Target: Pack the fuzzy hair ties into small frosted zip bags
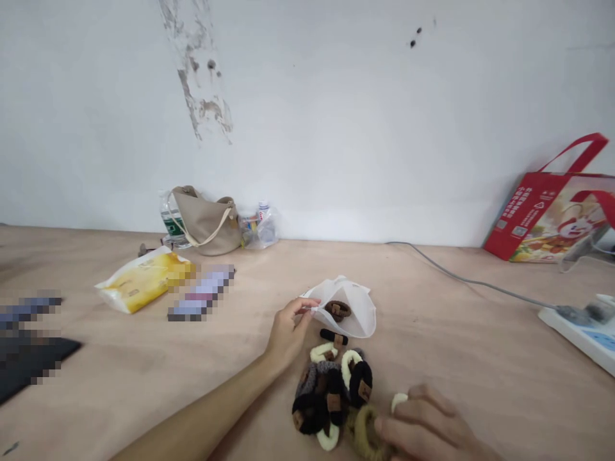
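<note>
My left hand point(289, 330) pinches the left rim of a white plastic bag point(362, 314), whose mouth gapes toward me. Inside the bag lies a brown hair tie point(338, 310). Just in front of it is a heap of thick fabric hair ties point(331, 387) in black, grey, cream and olive, several with small brown tags. At the heap's right edge my right hand point(427, 426), slightly blurred, has its fingertips closed on an olive hair tie point(368, 432). A cream hair tie point(398, 401) shows partly behind its fingers.
Behind, along the wall, stand a beige handbag point(209, 224) and a clear bag of small items point(262, 227). A yellow tissue pack point(148, 278) and a phone point(204, 291) lie left. At right are a red shopping bag point(523, 211), a grey cable point(456, 275) and a power strip point(583, 339).
</note>
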Available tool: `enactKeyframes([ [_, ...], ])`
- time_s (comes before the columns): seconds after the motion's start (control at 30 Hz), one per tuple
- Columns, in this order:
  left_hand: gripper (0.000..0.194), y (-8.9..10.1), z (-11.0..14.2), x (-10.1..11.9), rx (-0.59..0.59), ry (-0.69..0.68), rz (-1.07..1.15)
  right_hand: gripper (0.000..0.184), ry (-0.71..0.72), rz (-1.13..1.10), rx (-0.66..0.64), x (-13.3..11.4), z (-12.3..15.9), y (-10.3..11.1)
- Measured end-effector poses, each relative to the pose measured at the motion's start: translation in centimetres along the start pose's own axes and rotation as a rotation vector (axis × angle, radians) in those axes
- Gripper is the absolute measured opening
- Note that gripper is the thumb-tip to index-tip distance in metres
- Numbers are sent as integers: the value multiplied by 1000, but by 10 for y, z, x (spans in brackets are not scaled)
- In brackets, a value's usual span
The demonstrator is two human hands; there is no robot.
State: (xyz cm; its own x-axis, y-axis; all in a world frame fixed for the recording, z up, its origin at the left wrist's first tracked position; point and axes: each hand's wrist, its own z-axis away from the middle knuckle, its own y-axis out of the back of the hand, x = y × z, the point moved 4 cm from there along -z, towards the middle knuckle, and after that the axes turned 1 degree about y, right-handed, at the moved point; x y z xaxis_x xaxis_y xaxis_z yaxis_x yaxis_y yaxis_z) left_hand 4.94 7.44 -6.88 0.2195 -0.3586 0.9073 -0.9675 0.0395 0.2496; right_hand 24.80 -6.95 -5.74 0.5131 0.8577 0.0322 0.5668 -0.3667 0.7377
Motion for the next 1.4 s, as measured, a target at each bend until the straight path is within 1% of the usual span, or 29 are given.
enactKeyframes([
  [0.07, 14, 0, 0, 0, 2, 0, 7, 17, -49, 65, 118, 18, -12, 4],
  [0.13, 15, 0, 1, 0, 0, -1, 10, 14, -161, 84, 141, 43, -28, -2],
  [0.17, 15, 1, 1, 1, -2, -2, 10, 14, -208, 91, 115, 54, -35, -7],
  [0.23, 15, 1, 2, 1, -6, -4, 11, 14, -251, 84, 103, 69, -46, -14],
  [0.27, 15, 1, 2, 0, -8, -3, 12, 15, -262, 78, 98, 72, -48, -14],
  [0.3, 14, 0, 1, 0, -9, -1, 15, 15, -270, 64, 93, 71, -48, -13],
  [0.37, 14, 0, 1, -1, -12, 6, 22, 16, -280, 5, 68, 60, -41, -7],
  [0.43, 13, -1, 0, -2, -15, 15, 28, 15, -277, -85, 11, 40, -32, -3],
  [0.5, 13, -1, -1, -2, -17, 23, 32, 14, -224, -145, -52, 16, -24, -4],
  [0.53, 12, -1, -1, -3, -17, 26, 32, 16, -162, -139, -59, 5, -22, -7],
  [0.6, 12, -1, -1, -3, -18, 28, 32, 22, -86, -60, -48, -10, -17, -16],
  [0.67, 11, -1, -1, -3, -18, 25, 32, 27, -54, 38, -47, -15, -14, -26],
  [0.7, 11, -1, -1, -3, -19, 23, 32, 29, -37, 68, -48, -16, -13, -29],
  [0.77, 11, -1, -1, -2, -19, 21, 32, 32, -2, 64, -92, -15, -13, -30],
  [0.8, 11, -1, 0, -2, -18, 21, 34, 32, 8, 43, -120, -14, -14, -27],
  [0.87, 11, -1, 0, -2, -18, 23, 38, 28, -13, -8, -129, -7, -19, -15],
  [0.9, 11, -1, 0, -2, -17, 24, 41, 24, -49, -22, -115, -2, -23, -8],
  [1.0, 11, -1, 0, -1, -13, 25, 47, 17, -158, 13, 3, 19, -39, 9],
  [1.03, 12, -1, 1, -1, -11, 25, 48, 16, -186, 43, 36, 27, -45, 11],
  [1.1, 13, -1, 1, 0, -7, 25, 50, 12, -225, 86, 57, 39, -53, 11],
  [1.13, 13, -1, 1, 0, -6, 25, 52, 10, -246, 81, 45, 43, -55, 10],
  [1.2, 13, -1, 1, 0, -7, 25, 56, 12, -280, 16, -30, 43, -56, 4],
  [1.3, 12, -1, 0, 0, -13, 25, 61, 15, -299, -117, -205, 30, -52, -6],
  [1.33, 12, -1, 0, 0, -14, 26, 62, 17, -297, -134, -245, 25, -50, -8],
  [1.4, 12, -2, 0, 0, -15, 27, 64, 25, -279, -121, -272, 17, -47, -11],
])
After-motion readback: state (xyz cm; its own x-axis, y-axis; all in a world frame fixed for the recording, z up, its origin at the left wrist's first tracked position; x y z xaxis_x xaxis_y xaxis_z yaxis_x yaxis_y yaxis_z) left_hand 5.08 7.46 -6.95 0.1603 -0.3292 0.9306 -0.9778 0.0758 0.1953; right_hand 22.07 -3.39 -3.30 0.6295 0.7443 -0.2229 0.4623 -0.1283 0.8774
